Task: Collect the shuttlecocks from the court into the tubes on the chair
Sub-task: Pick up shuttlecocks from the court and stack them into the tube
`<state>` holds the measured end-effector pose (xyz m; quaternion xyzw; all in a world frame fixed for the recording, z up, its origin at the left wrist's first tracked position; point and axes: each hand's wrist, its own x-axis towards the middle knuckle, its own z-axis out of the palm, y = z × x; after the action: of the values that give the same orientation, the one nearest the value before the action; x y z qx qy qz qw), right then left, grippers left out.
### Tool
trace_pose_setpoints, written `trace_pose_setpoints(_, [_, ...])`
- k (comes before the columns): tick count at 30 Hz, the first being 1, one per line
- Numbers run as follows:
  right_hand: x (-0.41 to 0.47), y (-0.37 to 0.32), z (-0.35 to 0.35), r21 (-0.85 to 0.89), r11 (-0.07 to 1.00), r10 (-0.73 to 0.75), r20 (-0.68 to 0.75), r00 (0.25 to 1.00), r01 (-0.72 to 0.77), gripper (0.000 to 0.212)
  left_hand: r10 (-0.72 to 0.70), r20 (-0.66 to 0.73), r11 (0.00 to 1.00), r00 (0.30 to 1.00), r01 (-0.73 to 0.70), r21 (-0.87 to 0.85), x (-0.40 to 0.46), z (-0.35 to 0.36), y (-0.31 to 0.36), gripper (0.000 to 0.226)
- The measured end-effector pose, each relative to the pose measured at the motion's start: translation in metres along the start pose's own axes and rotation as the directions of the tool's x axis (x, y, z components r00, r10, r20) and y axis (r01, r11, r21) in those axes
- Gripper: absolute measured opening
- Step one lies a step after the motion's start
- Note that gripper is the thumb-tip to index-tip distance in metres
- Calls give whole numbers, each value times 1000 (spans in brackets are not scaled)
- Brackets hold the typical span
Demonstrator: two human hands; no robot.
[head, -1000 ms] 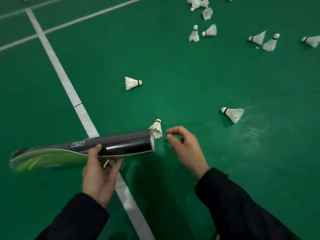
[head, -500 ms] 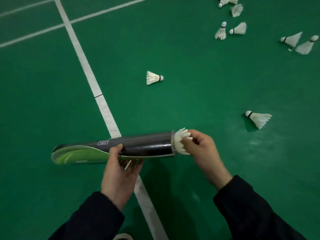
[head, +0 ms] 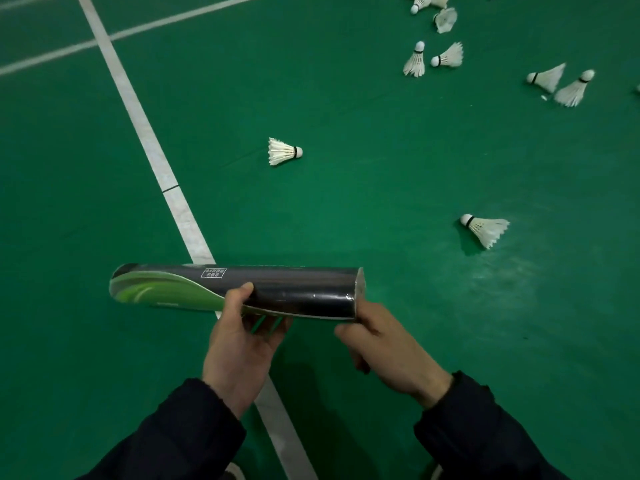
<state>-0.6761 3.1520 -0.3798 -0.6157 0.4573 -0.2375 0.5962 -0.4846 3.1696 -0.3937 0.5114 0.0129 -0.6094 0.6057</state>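
Nearest the camera, two dark sleeves point(head: 180, 434) reach forward over a green court floor point(head: 381, 188). The left hand point(head: 239, 344) grips a shuttlecock tube point(head: 242, 289) from below, thumb over its near side and fingers point(head: 268, 325) curled under it, holding it level across the view. The tube is glossy black with a green swirl toward its left end and a small white-framed label point(head: 213, 272) on top; the print on it is too small and blurred to read. The right hand point(head: 384, 344) sits just below the tube's open right end point(head: 359, 289), touching its rim; its fingers are curled under, and whether they hold anything cannot be told from this angle.

A white court line point(head: 145, 133) runs diagonally beneath the tube and away to the upper left, crossed far off by a second white line point(head: 48, 55). Beyond the tube, one feather shuttlecock point(head: 282, 152) lies on its side near the line, cork pointing right. Another shuttlecock point(head: 485, 228) lies well apart to the right, beside a scuffed, paler patch of floor point(head: 498, 282). Farther off, at the upper right, a pair of shuttlecocks point(head: 433, 58) lies close together, a second pair point(head: 557, 81) to their right, and a few more point(head: 436, 8) at the top edge.
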Motion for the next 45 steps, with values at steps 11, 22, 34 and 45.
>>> trace_pose_setpoints(11, [-16,17,-35,349,937,75,-151,986,-18,44,235,-232,970,944,-244,-11,42,-56,86,99])
trace_pose_setpoints(22, [-32,19,-64,367,890,241,121,963,-269,71,305,-94,907,948,-259,332,56,-77,88,26])
trace_pose_setpoints(34, [-26,47,-63,680,689,336,10,942,-253,83,180,-27,978,983,-175,116,51,-67,94,28])
trace_pose_setpoints(45, [-17,59,-64,648,713,396,-56,916,-268,53,290,-114,942,950,-263,206,53,-63,93,56])
